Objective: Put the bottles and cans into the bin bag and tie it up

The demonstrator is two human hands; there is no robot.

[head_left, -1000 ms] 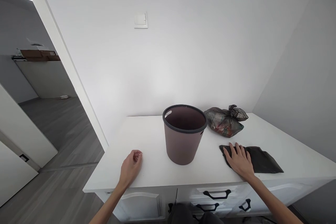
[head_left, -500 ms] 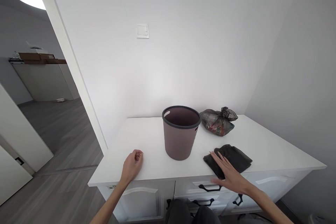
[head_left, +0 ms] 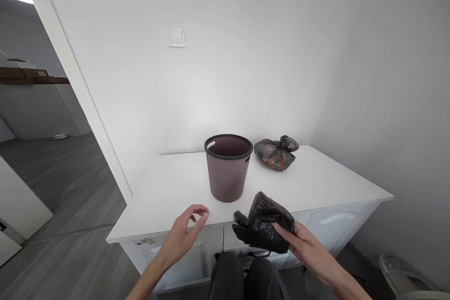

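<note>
A folded black plastic bag (head_left: 263, 227) is pinched in my right hand (head_left: 304, 243), held up near the front edge of the white cabinet top. To its left, my left hand (head_left: 184, 232) is open and holds nothing, its thumb and fingers curved apart. The mauve bin (head_left: 228, 180) with a dark rim stands upright behind and between my hands, touched by neither. A knotted, see-through dark bag (head_left: 276, 154) with colourful contents lies to the right of the bin.
The white cabinet top (head_left: 176, 183) meets a wall with a light switch (head_left: 176, 37). A doorway opens at the left onto another room. My knees (head_left: 228, 276) are below the cabinet edge, and a beige appliance (head_left: 404, 276) stands at lower right.
My right hand, which lay on the black bag, has gripped it, lifted it off the top and brought it leftward. My left hand has opened and moved right. The view has shifted right.
</note>
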